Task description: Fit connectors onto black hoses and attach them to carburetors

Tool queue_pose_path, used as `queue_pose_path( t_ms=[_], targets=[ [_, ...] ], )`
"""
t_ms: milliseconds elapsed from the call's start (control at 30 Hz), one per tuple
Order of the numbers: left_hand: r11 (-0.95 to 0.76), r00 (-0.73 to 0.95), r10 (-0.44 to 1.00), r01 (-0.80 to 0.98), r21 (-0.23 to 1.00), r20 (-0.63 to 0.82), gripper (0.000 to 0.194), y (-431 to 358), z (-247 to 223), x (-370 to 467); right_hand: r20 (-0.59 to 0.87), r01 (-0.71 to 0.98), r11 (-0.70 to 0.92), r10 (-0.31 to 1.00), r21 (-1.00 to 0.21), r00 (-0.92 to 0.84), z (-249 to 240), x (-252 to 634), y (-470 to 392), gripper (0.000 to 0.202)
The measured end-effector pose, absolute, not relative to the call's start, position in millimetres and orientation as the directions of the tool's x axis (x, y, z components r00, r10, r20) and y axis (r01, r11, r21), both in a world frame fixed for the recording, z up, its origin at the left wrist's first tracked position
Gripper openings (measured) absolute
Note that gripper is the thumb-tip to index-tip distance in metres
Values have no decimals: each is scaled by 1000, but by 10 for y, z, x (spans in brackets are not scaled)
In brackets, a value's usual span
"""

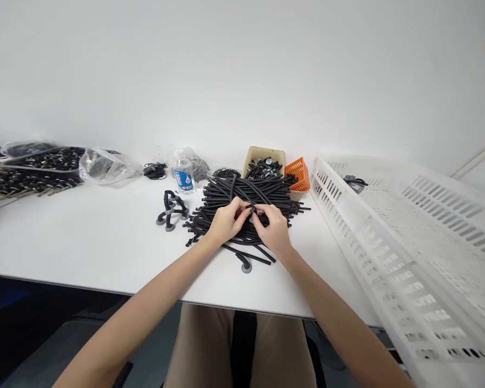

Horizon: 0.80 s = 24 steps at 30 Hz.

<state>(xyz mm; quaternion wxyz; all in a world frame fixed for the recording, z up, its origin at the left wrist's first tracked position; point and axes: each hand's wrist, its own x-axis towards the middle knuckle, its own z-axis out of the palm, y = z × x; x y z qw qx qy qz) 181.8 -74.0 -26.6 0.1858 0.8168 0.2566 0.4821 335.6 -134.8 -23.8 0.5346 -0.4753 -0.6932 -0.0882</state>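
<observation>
My left hand [227,220] and my right hand [271,225] meet over a pile of long black tubes [262,188]. Fingertips of both hands are pinched on a small black part [252,208], mostly covered by the fingers; a bit of grey shows under it. Just in front of the pile lies a short black bent tube with a grey disc [246,266] at its end. Several similar bent pieces with grey discs [170,210] stand clustered to the left of the pile.
Behind the pile are a cream bin [249,156] of black and grey parts and an orange basket [301,173]. A large white crate [364,237] fills the right side. A clear bottle [184,175], plastic bag [105,166] and tray of dark parts [52,160] stand left.
</observation>
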Motion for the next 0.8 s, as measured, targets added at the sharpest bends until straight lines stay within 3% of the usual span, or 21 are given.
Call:
queue_pose_path(
  t_ms=[433,800],
  targets=[
    [-833,482,552,292,470,681,23,-774,-194,1794,857,757,563,516,-331,-10,-203,3357,-1370,13],
    [-842,432,536,332,425,725,19,-753,-201,1788,852,753,568,523,-332,-18,-196,3369,-1364,14]
  ],
)
